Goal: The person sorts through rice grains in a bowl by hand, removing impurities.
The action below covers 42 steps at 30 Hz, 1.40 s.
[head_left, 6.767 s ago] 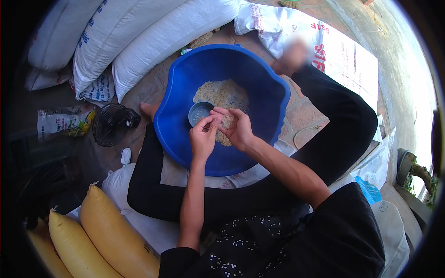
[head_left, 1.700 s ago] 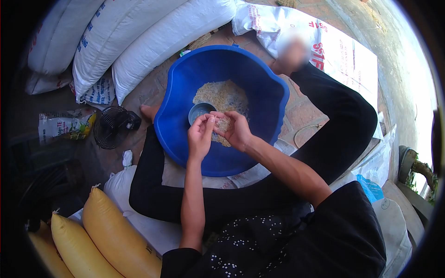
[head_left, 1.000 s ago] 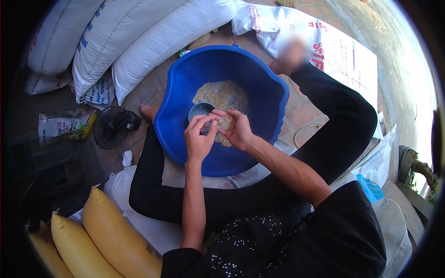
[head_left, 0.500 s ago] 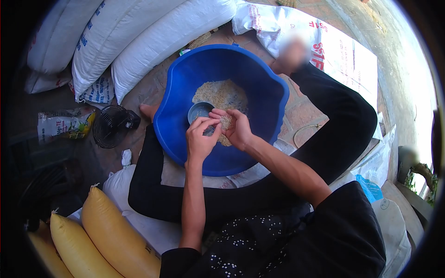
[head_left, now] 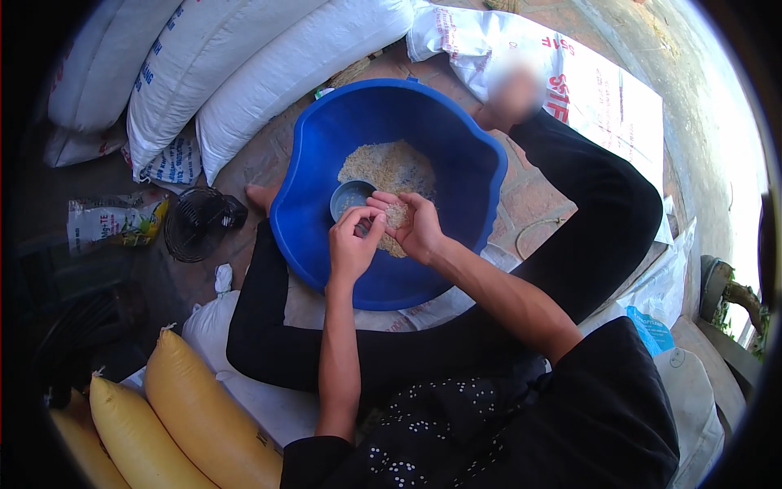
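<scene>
A large blue tub point(head_left: 322, 261) stands between my legs, with a pile of pale grains point(head_left: 383, 163) on its bottom. My right hand point(head_left: 415, 232) is palm up over the tub, cupped round a small heap of grains point(head_left: 397, 215). Beside it, my left hand point(head_left: 356, 240) has its thumb and forefinger pinched together at the edge of that palm; whatever is between the fingertips is too small to make out. A small grey-blue bowl point(head_left: 342, 196) with some grains in it sits in the tub, just beyond my left hand's fingers.
Full white sacks point(head_left: 285, 73) lie at the upper left. A flattened printed white sack point(head_left: 611, 106) is under my foot at the upper right. Yellow sacks point(head_left: 204, 407) stand at the lower left, near a black fan-like object point(head_left: 195, 224) and a printed packet point(head_left: 114, 220).
My left hand's thumb and forefinger have closed together and drawn back slightly from the right palm. My right hand and the bowl have hardly moved.
</scene>
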### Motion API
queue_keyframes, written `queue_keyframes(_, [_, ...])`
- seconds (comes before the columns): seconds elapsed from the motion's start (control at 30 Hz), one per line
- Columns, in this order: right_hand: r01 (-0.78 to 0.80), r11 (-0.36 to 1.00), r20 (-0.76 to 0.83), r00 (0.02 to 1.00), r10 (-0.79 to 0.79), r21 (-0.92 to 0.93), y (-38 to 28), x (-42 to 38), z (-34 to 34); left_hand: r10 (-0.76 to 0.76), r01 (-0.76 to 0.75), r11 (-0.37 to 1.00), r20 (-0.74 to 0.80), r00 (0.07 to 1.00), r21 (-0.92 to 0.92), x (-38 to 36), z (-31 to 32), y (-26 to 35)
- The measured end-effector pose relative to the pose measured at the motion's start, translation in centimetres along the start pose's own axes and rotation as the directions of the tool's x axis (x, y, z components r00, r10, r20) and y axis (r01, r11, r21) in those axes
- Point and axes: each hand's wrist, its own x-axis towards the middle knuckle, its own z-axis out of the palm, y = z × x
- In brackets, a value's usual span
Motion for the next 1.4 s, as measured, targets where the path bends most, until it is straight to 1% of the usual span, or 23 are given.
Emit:
queue_keyframes(0.03, [0.003, 1.000, -0.005, 1.000, -0.003, 0.012, 0.0, 0.0, 0.0, -0.075, 0.075, 0.991, 0.008, 0.997, -0.114, -0.1, 0.1, -0.6])
queue_keyframes(0.1, [-0.004, 1.000, 0.008, 1.000, 0.004, 0.019, 0.0, 0.0, -0.1, -0.218, 0.223, 0.917, 0.052, 0.975, -0.332, -0.1, 0.3, -1.6])
queue_keyframes(0.2, [-0.001, 0.999, 0.016, 1.000, 0.000, 0.048, 0.0, 0.5, -0.5, -0.236, 0.217, 0.861, 0.015, 0.972, -0.460, 0.2, 0.1, -1.9])
queue_keyframes(0.3, [0.005, 0.998, 0.003, 1.000, -0.005, 0.062, 0.2, 0.6, -0.5, -0.293, 0.250, 0.865, -0.035, 0.955, -0.435, 0.5, 0.0, -3.1])
queue_keyframes(0.4, [-0.003, 0.998, 0.015, 1.000, 0.002, 0.061, -0.1, 0.4, -0.3, -0.240, 0.220, 0.964, -0.132, 0.962, -0.150, 0.5, 0.0, -3.3])
queue_keyframes(0.5, [-0.008, 0.999, 0.017, 1.000, 0.008, 0.046, 0.0, 0.4, -0.2, -0.135, 0.143, 0.989, -0.187, 0.973, 0.032, 0.4, -0.3, -2.5])
queue_keyframes(0.6, [0.000, 1.000, 0.011, 1.000, 0.000, 0.021, 0.2, 0.6, -0.5, 0.012, 0.009, 0.996, -0.224, 0.974, 0.090, 0.6, -0.2, -1.2])
queue_keyframes(0.7, [0.009, 1.000, -0.007, 1.000, -0.009, -0.009, 0.4, 0.7, -0.7, 0.122, -0.089, 0.981, -0.189, 0.974, 0.173, 0.4, 0.0, -0.3])
queue_keyframes(0.87, [0.021, 0.998, -0.014, 1.000, -0.022, -0.054, 0.4, 0.4, -0.5, 0.053, -0.020, 0.988, -0.210, 0.976, 0.156, 0.3, 0.6, -0.6])
queue_keyframes(1.0, [0.033, 0.992, -0.015, 0.999, -0.035, -0.122, 0.7, 0.3, -0.6, -0.030, 0.051, 0.992, -0.175, 0.984, 0.117, 0.3, 0.3, -0.4])
queue_keyframes(1.13, [0.022, 0.984, -0.025, 0.999, -0.027, -0.176, 0.9, 0.4, -0.9, -0.081, 0.097, 0.989, -0.139, 0.987, 0.115, 0.2, 0.2, -0.3])
queue_keyframes(1.33, [0.002, 0.979, -0.023, 1.000, -0.007, -0.202, 1.2, 0.5, -1.0, -0.153, 0.165, 0.981, -0.122, 0.981, 0.098, 0.1, 0.2, -0.6])
queue_keyframes(1.4, [-0.018, 0.986, -0.006, 1.000, 0.017, -0.164, 1.0, 0.4, -0.8, -0.172, 0.182, 0.980, -0.113, 0.979, 0.081, 0.1, 0.1, -0.9])
